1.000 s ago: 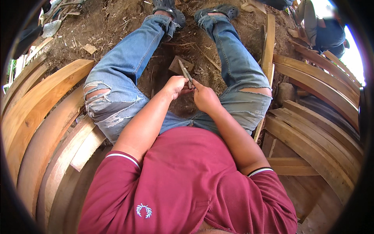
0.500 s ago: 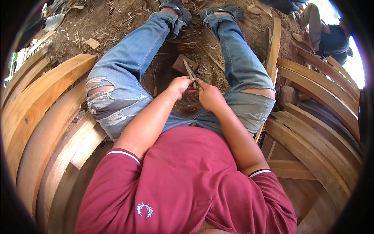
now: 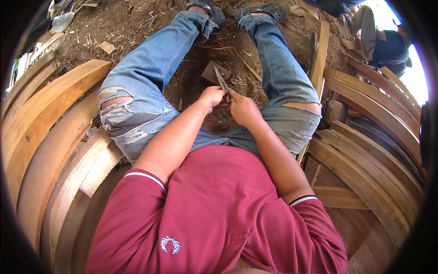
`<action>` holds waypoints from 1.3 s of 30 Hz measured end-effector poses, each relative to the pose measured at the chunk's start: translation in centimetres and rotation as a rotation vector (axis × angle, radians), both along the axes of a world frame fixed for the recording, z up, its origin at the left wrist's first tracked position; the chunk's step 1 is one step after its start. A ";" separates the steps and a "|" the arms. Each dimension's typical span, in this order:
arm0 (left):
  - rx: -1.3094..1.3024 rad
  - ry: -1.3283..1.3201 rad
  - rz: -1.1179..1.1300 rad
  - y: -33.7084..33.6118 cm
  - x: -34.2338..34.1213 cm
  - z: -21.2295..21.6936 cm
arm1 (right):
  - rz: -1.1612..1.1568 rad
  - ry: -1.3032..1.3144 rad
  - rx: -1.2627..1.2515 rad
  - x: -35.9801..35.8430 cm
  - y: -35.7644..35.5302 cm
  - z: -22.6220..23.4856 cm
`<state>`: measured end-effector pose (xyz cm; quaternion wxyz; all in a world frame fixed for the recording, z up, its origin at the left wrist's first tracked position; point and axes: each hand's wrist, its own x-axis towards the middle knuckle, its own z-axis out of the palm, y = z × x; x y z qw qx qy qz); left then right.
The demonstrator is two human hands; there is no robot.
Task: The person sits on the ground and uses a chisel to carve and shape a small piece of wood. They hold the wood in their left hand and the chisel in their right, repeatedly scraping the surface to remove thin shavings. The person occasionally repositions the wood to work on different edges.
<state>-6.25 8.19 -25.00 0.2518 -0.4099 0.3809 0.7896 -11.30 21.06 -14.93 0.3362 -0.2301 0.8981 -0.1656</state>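
Between my knees, my left hand [image 3: 212,97] and my right hand [image 3: 244,109] meet, their fingers closed. A narrow pointed blade, like a knife [image 3: 221,78], sticks out away from me, its tip angled slightly left. My right hand is closed on its near end, and the handle is hidden in the fingers. My left fingers are curled right beside the blade; what they hold, if anything, is too small and covered to make out. Just beyond the tip a squarish brown wooden block [image 3: 209,74] rests on the ground.
Curved wooden boards [image 3: 59,98] are stacked at my left, and more long boards [image 3: 365,169] lie at my right. An upright plank [image 3: 321,55] stands beside my right leg. Wood chips [image 3: 107,47] litter the dirt floor. Another person [image 3: 388,48] is at the far right.
My hands have shifted slightly, the right one a little up and left. The blade tip now sits a bit farther left.
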 end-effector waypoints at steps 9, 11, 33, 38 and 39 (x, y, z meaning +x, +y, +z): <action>-0.025 -0.023 0.010 0.1 0.0 0.5 | 0.016 0.023 -0.016 0.4 -0.3 0.5; -0.034 -0.025 0.007 0.1 -0.1 0.8 | 0.022 0.022 -0.002 0.4 -0.4 0.1; -0.070 -0.012 -0.016 0.1 0.1 0.4 | 0.046 -0.028 0.065 -0.4 -0.9 -0.1; -0.050 -0.010 -0.002 0.1 -0.1 0.4 | 0.022 -0.026 0.018 -0.2 -0.6 -0.5; -0.032 -0.005 0.004 0.3 0.1 0.1 | 0.014 -0.035 0.009 -0.5 -0.8 -0.9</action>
